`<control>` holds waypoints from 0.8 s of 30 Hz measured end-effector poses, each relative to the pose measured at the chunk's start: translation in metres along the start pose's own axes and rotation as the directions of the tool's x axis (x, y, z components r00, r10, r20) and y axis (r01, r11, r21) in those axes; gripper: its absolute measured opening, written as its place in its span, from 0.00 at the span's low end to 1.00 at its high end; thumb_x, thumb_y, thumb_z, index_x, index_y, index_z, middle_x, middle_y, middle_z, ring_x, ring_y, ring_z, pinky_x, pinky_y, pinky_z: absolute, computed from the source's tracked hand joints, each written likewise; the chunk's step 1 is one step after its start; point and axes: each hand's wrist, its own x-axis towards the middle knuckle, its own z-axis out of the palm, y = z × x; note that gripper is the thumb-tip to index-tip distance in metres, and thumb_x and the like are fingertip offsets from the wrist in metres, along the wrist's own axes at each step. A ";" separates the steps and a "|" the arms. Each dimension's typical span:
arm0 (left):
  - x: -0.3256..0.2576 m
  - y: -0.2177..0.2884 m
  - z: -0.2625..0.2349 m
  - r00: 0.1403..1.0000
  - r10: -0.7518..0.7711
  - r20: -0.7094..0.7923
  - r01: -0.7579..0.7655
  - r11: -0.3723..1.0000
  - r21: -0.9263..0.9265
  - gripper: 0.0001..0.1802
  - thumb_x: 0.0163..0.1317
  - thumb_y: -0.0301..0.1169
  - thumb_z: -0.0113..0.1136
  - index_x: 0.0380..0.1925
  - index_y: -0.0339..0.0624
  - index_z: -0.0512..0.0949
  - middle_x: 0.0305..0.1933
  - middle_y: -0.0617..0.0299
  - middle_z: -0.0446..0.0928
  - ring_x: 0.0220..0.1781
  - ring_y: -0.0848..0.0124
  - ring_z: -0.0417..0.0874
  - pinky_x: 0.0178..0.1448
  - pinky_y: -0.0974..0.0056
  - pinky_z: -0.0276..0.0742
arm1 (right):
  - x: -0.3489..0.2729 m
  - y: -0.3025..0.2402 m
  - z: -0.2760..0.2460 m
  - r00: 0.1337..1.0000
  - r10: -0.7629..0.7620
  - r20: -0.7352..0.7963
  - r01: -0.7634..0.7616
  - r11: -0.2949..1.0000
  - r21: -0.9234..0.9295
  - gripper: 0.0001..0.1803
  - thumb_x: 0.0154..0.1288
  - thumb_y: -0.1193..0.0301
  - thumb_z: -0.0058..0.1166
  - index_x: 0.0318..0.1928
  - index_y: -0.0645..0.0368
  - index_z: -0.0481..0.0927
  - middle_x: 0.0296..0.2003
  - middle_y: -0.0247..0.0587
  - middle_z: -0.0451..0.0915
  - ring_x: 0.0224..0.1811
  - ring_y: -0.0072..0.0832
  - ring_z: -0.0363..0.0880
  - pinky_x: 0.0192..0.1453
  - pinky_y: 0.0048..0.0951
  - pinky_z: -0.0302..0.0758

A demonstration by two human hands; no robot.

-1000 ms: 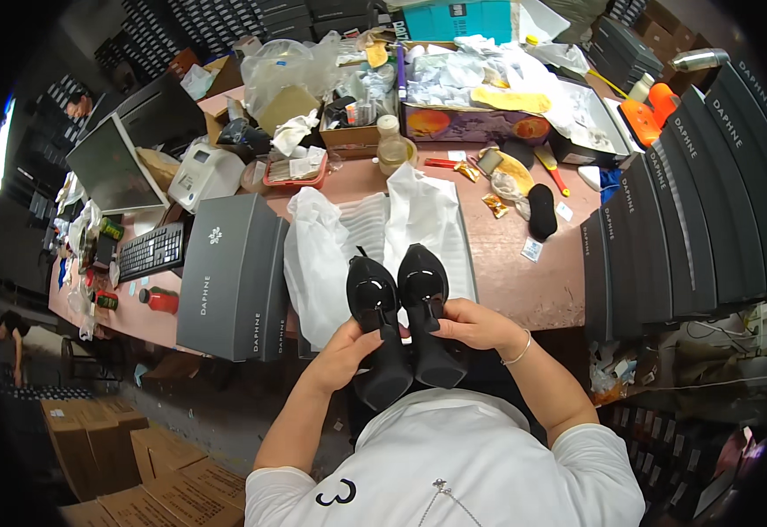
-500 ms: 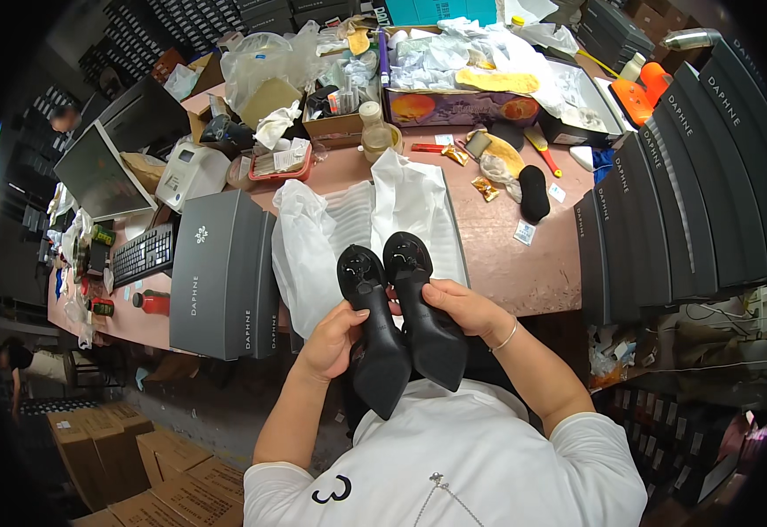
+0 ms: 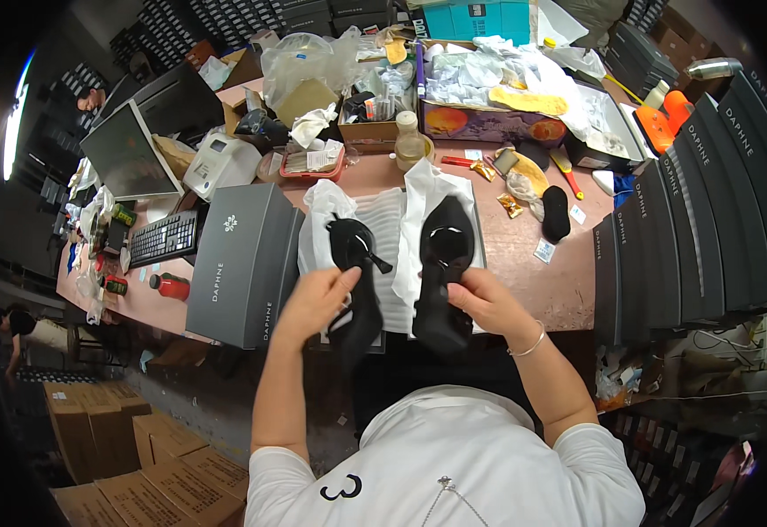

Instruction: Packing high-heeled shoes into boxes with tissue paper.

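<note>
**Two black shoes held apart over an open shoe box**

At the left, a grey box lid (image 3: pixel 245 263) is lying flat on the brown table (image 3: pixel 524 263), just beside the open shoe box (image 3: pixel 390 230) lined with white tissue paper (image 3: pixel 419 189). The left hand (image 3: pixel 313 300) is reaching up from the near edge, its forearm angling inward, fingers wrapping the heel end of the left black shoe (image 3: pixel 355 277), whose toe is pointing to the far side over the tissue. The right hand (image 3: pixel 486 303) is gripping the right black shoe (image 3: pixel 443 268) the same way, wrist bent and wearing a thin bracelet. The two shoes are standing apart, with a strip of tissue showing between them. To the right, bare tabletop is lying open up to a row of upright grey boxes (image 3: pixel 665 237) along the right edge; clutter is crowding the far side.
</note>
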 end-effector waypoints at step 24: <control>0.125 0.101 0.054 0.831 0.540 -0.137 -0.483 0.821 0.306 0.33 0.65 0.36 0.55 0.67 0.41 0.58 0.34 0.60 0.80 0.30 0.73 0.80 0.37 0.64 0.75 | -0.096 0.025 -0.048 0.849 -0.232 -0.474 0.347 0.922 0.171 0.35 0.54 0.63 0.60 0.60 0.71 0.70 0.54 0.54 0.75 0.55 0.36 0.76 0.61 0.33 0.71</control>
